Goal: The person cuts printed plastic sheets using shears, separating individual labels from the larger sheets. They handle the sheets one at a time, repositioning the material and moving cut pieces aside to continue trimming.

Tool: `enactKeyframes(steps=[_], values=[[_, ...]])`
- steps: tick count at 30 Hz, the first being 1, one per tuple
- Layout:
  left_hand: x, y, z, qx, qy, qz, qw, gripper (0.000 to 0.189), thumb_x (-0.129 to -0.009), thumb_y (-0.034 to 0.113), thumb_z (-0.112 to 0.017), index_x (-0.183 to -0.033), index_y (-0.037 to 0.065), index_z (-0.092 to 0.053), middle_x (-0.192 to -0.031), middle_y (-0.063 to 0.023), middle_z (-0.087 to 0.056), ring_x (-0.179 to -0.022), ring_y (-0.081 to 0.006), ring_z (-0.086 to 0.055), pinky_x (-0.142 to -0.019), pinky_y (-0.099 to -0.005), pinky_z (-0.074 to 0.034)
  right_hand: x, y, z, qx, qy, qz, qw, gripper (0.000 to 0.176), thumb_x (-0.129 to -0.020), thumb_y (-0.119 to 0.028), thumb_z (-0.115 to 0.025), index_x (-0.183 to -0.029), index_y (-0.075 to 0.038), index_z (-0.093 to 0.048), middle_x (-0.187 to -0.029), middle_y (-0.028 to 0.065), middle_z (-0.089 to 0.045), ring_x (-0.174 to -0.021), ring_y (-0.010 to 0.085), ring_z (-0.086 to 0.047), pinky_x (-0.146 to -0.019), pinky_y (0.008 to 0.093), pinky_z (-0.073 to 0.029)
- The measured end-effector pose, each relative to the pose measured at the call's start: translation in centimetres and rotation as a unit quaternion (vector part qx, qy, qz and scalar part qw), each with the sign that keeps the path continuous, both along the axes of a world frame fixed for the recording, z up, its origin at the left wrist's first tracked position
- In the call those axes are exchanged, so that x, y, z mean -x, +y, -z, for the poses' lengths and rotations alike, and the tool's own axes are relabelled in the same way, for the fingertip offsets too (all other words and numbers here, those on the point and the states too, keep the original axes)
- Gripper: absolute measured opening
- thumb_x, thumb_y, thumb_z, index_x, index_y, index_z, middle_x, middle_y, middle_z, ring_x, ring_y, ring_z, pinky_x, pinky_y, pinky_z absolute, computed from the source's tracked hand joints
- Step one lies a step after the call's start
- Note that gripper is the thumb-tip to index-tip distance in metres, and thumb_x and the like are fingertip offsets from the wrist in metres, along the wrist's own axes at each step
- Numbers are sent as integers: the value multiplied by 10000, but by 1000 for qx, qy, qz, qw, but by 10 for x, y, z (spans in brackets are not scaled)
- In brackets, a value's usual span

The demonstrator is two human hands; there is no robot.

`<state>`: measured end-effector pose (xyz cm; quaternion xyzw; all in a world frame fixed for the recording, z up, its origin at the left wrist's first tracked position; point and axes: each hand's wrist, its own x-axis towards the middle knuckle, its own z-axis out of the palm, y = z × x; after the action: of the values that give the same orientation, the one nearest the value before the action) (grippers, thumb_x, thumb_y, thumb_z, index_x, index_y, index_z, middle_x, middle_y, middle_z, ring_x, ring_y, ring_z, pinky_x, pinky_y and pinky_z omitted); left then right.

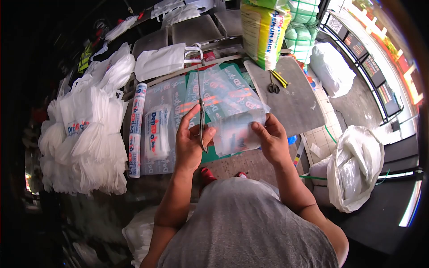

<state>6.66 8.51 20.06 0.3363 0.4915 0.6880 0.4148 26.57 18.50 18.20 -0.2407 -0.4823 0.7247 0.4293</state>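
Note:
My left hand [190, 145] is closed around a pair of long scissors [201, 105], blades pointing away from me and seen nearly edge-on. Its thumb lies close to the left end of a folded, translucent plastic sheet [234, 136] with blurred print. My right hand [273, 137] grips that folded sheet at its right end, thumb on top. Beneath both hands, loose printed plastic sheets [228, 87] lie over a green cutting mat [223, 157]. To the left are a printed plastic roll [136, 129] and a folded printed pack [157, 131].
Bundled white bags [85, 138] hang at the left. A white tote bag [160, 61] lies at the back. Black-handled scissors [273, 85] and a yellow cutter [280, 79] rest on a grey board [304, 100]. A rice sack [264, 33] stands behind; an open white sack [357, 167] sits right.

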Motion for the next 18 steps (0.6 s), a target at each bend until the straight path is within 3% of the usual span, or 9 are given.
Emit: enactKeyframes(steps=[9,18], values=[[-7,8,8,-9,-8,-19,1000,698,-843,-18,-738,-1453,74,-411,-908,-55,-688,-806,-81,-638,-699,-204,-510,-9,1,-6,-25,7,8,1000,237,-883,-32,-731,-1043,-6,-558,-1001,67,-675,-934,125,-630,-823,293,-522],[-23,11,4,-8,10,-8,1000,689,-846,-8,-744,-1447,60,-414,-926,-73,-702,-849,-93,-655,-749,-221,-524,-19,-3,-3,-41,4,47,998,245,-865,-38,-755,-989,-25,-544,-961,53,-678,-886,117,-636,-793,271,-518]])
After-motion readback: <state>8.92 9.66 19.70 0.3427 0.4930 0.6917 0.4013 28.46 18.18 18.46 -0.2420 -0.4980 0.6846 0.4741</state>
